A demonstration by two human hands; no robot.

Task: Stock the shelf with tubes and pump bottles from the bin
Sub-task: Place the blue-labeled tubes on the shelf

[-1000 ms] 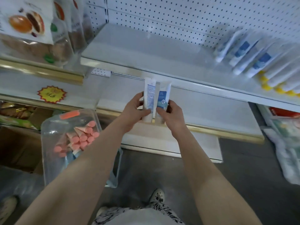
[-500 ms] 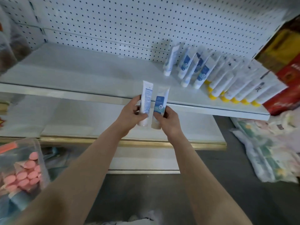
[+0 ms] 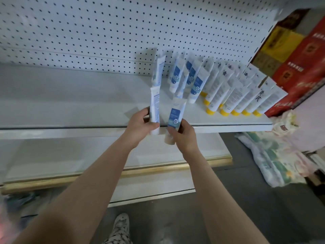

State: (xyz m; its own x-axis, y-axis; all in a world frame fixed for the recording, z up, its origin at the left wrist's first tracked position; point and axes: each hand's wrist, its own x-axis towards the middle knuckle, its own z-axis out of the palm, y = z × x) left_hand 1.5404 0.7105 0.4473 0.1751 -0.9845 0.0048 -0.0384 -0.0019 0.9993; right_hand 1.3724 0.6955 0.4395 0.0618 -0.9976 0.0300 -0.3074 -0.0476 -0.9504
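S1: Both tubes sit higher & nearer the shelf than half a sec ago; view's swung right, bin's out of shot.
S2: Grips?
S1: The left grip [image 3: 140,124] wraps the lower half of a white tube [image 3: 154,106], upright, over the shelf's front edge. Just beside it is a blue-label tube [image 3: 175,115], tilted a bit right, w/ the right grip [image 3: 182,134] curled round its cap end. Neither's set down yet.
S2: Shelf?
S1: The shelf [image 3: 70,95] is bare left & mid. Right part has a blue-label row [image 3: 175,76] leaning on the pegboard [image 3: 105,32], then a yellow-cap row [image 3: 228,92], then red boxes [image 3: 299,67] at the far right.
S2: Progress?
S1: Partway, I'd say. Plenty of tubes are stocked, no pump bottles visible, lots of room left. These 2 prob go beside the blue-label row. What's left in the bin, can't tell.
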